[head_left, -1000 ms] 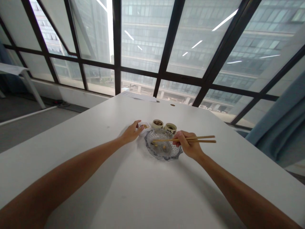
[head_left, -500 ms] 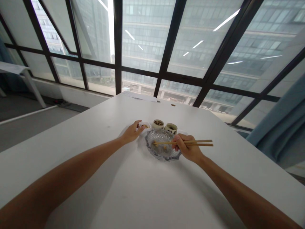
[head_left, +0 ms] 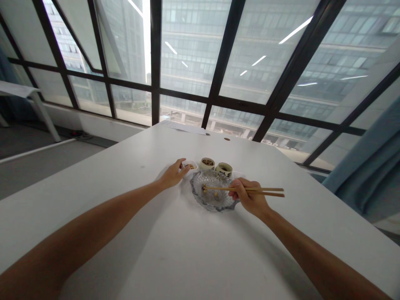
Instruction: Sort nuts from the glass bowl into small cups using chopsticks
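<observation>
**Inspector:** Report from the left.

**Assistant:** The left arm lies bare and nearly straight across the smooth, matte white tabletop (head_left: 175,254). The left hand (head_left: 171,176) rests palm-down, with thumb and fingers (head_left: 181,166) set against the near wall of a small white dish (head_left: 190,167). The dish is shallow and holds brownish bits. Whether the fingers pinch it cannot be told.

**Inspector:** Next along?

**Assistant:** Two squat, glazed round cups sit side by side. The first cup (head_left: 206,163) holds dark contents, and the second cup (head_left: 224,169) bears dark markings. Both stand just behind a clear cut-glass plate (head_left: 215,207) with a faceted, scalloped rim. A few small pieces lie on it.

**Inspector:** And the right side?

**Assistant:** The right hand (head_left: 250,199) is at the plate's right edge. It is knuckles-up, with its fingers clamped on a pair of slim wooden chopsticks (head_left: 265,191). They are held almost level. Their tips are close together over the plate's left part and their butts point right.
</observation>
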`<state>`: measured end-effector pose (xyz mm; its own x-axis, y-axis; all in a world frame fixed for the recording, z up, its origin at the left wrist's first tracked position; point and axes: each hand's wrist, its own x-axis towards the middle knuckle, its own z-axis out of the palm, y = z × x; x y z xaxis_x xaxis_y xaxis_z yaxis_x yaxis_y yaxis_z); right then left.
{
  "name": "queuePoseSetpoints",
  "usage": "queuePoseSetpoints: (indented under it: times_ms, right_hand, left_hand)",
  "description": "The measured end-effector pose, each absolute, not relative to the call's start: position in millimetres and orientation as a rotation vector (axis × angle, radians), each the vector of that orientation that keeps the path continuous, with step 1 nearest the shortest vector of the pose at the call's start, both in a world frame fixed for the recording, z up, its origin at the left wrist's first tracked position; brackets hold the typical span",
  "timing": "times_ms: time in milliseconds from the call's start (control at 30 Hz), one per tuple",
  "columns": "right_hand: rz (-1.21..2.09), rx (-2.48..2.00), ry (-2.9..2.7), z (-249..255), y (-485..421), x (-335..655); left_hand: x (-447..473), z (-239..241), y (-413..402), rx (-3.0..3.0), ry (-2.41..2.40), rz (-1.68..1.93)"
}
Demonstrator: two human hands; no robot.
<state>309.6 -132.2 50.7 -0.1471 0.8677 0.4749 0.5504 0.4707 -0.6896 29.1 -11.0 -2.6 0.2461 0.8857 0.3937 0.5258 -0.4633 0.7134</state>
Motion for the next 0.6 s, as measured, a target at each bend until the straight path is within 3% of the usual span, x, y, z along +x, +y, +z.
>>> queuePoseSetpoints:
  times_ms: [600]
  right_hand:
    - [0.203, -1.1, -2.202, 75.0, -142.8, 294.9]
  left_hand:
    - [28.5, -4.5, -10.2, 2.095, 1.275, 1.118]
